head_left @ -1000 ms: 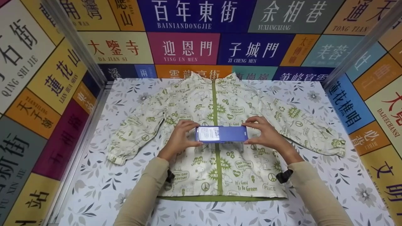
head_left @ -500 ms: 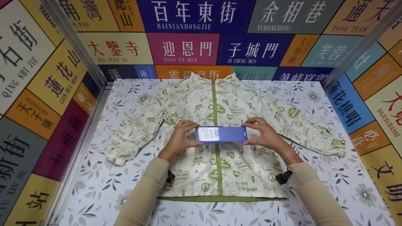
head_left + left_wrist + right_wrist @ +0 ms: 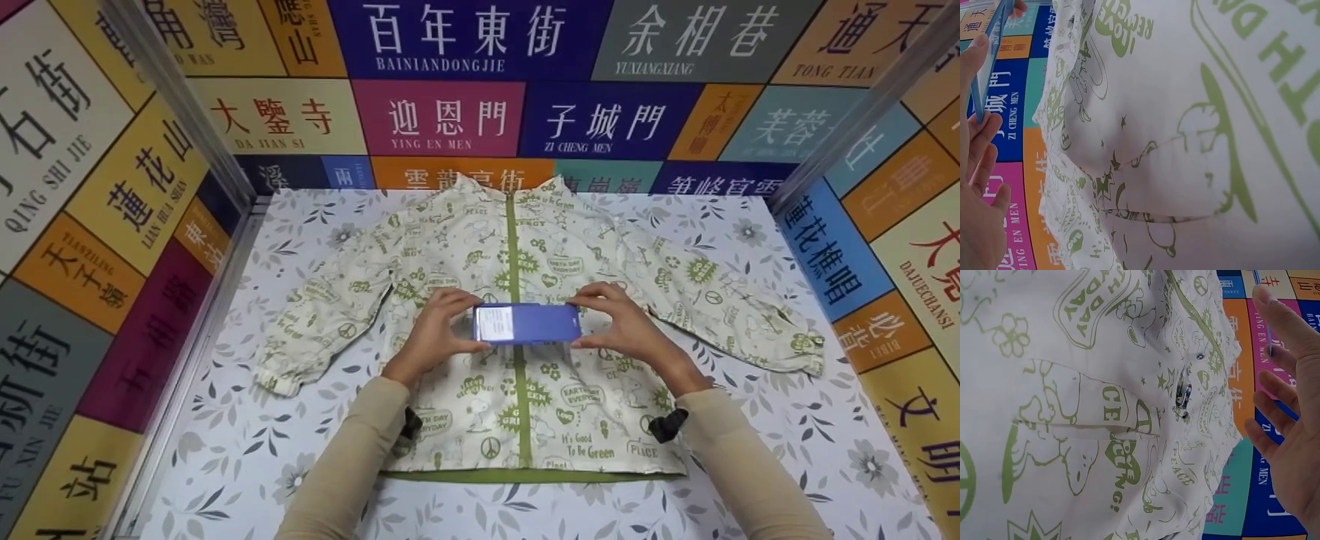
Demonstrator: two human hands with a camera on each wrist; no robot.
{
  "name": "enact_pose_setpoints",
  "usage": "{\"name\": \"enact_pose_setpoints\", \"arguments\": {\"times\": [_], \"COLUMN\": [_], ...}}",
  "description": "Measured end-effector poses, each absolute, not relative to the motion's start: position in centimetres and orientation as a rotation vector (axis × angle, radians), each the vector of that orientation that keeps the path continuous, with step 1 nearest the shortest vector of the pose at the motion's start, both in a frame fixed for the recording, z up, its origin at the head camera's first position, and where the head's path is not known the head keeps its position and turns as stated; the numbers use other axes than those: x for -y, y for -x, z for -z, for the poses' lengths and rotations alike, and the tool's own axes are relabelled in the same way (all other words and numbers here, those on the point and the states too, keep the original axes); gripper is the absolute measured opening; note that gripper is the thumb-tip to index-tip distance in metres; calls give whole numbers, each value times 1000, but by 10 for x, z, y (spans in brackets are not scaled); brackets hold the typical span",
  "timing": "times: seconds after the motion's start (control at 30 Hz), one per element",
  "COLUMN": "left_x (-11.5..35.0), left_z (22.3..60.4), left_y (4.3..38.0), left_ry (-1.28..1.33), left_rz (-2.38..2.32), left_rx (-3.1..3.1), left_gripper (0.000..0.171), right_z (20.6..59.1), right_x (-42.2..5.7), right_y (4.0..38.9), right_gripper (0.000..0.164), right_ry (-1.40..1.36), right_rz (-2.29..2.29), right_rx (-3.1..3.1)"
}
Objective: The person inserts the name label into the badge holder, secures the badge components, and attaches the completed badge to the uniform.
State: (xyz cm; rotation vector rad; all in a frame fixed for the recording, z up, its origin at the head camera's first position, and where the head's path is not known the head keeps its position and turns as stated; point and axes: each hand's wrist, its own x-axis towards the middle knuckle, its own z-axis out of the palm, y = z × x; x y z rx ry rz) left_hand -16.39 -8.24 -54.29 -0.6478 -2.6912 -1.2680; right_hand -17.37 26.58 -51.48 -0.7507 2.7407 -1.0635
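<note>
A flat purple-blue card holder (image 3: 546, 324) is held level in front of me in the head view, its left part showing a white printed face. My left hand (image 3: 433, 330) pinches the left end between thumb and fingers. At the opposite end, thumb and fingertips of my right hand (image 3: 621, 324) grip the edge. Beneath it lies a white jacket (image 3: 472, 420) with green prints and a green front zip strip, spread flat, sleeves out. From the left wrist, the holder (image 3: 987, 67) appears nearly edge-on; the right wrist view catches only a thin blue sliver.
The jacket lies on a table (image 3: 247, 450) covered in white leaf-patterned cloth. Colourful panels (image 3: 442, 116) with Chinese lettering stand behind it and along both sides. A snap-like metal piece (image 3: 1183, 394) shows on the jacket in the right wrist view.
My hands have drawn slightly closer together. The card holder looks shorter, its purple part sliding over some of the white printed face. The jacket stays put.
</note>
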Motion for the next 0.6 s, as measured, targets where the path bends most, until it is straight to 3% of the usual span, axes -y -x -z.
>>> {"name": "enact_pose_setpoints", "arguments": {"times": [0.6], "left_x": [78], "left_z": [541], "left_y": [165], "left_ry": [700], "left_rz": [1237], "left_rx": [2679], "left_gripper": [72], "right_z": [521], "right_x": [-247], "right_y": [174], "right_gripper": [70], "right_ry": [767], "right_rz": [1232], "right_rx": [-2632]}}
